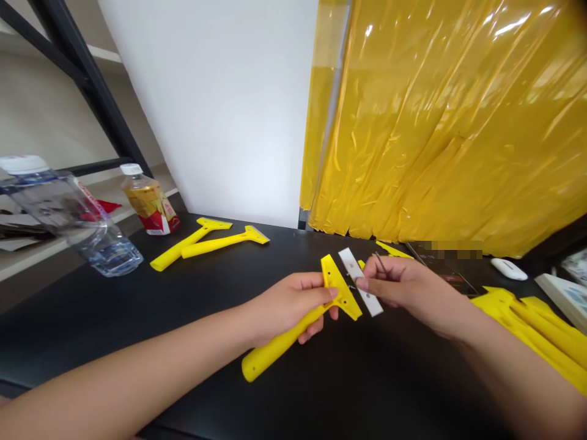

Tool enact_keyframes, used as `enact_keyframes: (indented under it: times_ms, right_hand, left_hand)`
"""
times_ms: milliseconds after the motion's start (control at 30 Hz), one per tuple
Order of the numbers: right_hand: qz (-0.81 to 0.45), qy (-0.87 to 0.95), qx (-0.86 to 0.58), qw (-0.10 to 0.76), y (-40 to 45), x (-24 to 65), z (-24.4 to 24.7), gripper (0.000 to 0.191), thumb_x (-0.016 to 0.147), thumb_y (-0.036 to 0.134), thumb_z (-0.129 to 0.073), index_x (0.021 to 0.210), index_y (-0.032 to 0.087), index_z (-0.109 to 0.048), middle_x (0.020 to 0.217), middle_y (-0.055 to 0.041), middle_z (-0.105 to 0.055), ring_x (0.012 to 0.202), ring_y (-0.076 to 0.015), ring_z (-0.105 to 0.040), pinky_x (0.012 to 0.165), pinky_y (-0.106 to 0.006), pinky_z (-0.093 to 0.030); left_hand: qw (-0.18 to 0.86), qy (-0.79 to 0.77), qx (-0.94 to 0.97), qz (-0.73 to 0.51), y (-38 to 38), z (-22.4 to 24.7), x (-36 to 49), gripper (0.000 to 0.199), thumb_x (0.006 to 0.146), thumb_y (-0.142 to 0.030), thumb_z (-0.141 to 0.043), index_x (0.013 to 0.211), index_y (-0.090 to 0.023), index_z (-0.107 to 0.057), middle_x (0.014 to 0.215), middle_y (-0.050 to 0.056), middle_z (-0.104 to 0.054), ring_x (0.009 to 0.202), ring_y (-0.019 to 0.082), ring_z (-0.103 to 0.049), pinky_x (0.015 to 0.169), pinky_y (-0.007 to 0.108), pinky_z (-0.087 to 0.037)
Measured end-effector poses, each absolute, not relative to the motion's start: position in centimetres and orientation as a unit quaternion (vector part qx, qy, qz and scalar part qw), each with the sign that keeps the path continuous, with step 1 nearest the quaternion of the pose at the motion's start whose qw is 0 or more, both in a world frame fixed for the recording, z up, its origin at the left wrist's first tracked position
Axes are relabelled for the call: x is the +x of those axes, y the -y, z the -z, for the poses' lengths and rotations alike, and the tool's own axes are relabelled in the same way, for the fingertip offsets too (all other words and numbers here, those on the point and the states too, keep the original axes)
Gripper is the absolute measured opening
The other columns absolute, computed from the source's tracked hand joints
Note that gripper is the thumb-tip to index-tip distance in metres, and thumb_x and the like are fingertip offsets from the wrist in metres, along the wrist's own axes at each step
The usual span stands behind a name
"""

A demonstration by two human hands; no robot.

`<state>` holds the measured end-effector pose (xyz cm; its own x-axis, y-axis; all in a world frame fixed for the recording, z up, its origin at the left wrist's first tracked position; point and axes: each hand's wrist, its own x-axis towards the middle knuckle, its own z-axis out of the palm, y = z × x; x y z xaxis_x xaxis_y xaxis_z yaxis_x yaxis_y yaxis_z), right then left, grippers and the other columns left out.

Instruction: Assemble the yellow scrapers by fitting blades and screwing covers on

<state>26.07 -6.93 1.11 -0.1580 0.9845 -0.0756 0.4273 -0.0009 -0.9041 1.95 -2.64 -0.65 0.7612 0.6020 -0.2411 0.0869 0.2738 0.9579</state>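
A yellow scraper handle (279,343) with a wide flat head is gripped near its neck by my left hand (293,302); its thumb presses on the head. Beside that head, my right hand (397,281) pinches a flat whitish blade plate (348,263) with holes in it, and a thin dark tool (380,261) shows between its fingers. The plate and the head lie nearly parallel, a narrow gap between them. Tiny screws (351,282) show in that gap; what bears them I cannot make out.
Two yellow scrapers (215,244) lie on the black table (183,305) at the back left, near a juice bottle (151,205) and a water bottle (101,238). Several yellow handles (527,324), a white case (509,269) and a box (562,299) are at the right. Yellow film (435,122) stands behind.
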Motion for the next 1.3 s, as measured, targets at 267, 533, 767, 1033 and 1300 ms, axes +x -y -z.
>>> enact_keyframes:
  times_ms: [267, 533, 767, 1033, 1300]
  right_hand:
    - [-0.427, 0.633, -0.559, 0.323, 7.2, 24.8, -0.6, 0.036, 0.091, 0.051, -0.071, 0.076, 0.02, -0.061, 0.066, 0.0053, -0.045, 0.062, -0.011, -0.037, 0.057, -0.027, -0.028]
    - [-0.419, 0.638, -0.566, 0.311, 7.2, 24.5, -0.5, 0.035, 0.091, 0.049, -0.07, 0.074, 0.02, -0.059, 0.07, 0.0043, -0.047, 0.068, -0.0132, -0.04, 0.062, -0.028, -0.03]
    - [-0.409, 0.635, -0.576, 0.312, 7.1, 24.1, 0.3, 0.042, 0.091, 0.054, -0.068, 0.072, 0.021, -0.052, 0.066, 0.0057, -0.042, 0.065, -0.0128, -0.037, 0.06, -0.027, -0.028]
    - [-0.368, 0.648, -0.587, 0.318, 7.3, 23.8, 0.0, 0.045, 0.091, 0.057, -0.067, 0.069, 0.021, -0.051, 0.064, 0.005, -0.042, 0.064, -0.0125, -0.037, 0.058, -0.027, -0.028]
    - [-0.433, 0.628, -0.554, 0.332, 7.4, 23.6, 0.4, 0.044, 0.089, 0.052, -0.072, 0.07, 0.021, -0.048, 0.064, 0.0067, -0.04, 0.062, -0.0113, -0.032, 0.056, -0.027, -0.024]
  left_hand:
    - [0.723, -0.286, 0.607, -0.164, 2.6, 0.8, 1.7, 0.026, 0.099, -0.043, -0.059, 0.098, -0.018, -0.062, 0.086, 0.001, -0.063, 0.049, 0.006, -0.049, 0.042, 0.019, -0.038]
    - [0.711, -0.277, 0.625, -0.164, 2.6, 0.8, 1.6, 0.028, 0.1, -0.046, -0.059, 0.1, -0.018, -0.062, 0.087, 0.001, -0.063, 0.05, 0.006, -0.049, 0.043, 0.018, -0.04]
    - [0.672, -0.304, 0.655, -0.163, 2.7, 0.9, 1.6, 0.035, 0.101, -0.052, -0.054, 0.098, -0.018, -0.061, 0.089, 0.003, -0.062, 0.051, 0.007, -0.05, 0.042, 0.02, -0.04]
    - [0.658, -0.32, 0.662, -0.164, 2.7, 1.0, 1.6, 0.039, 0.1, -0.056, -0.055, 0.098, -0.018, -0.063, 0.088, 0.003, -0.064, 0.05, 0.007, -0.049, 0.042, 0.02, -0.04]
    - [0.669, -0.334, 0.643, -0.163, 2.9, 0.2, 1.7, 0.044, 0.095, -0.062, -0.059, 0.097, -0.018, -0.063, 0.081, 0.002, -0.066, 0.046, 0.008, -0.053, 0.038, 0.019, -0.041]
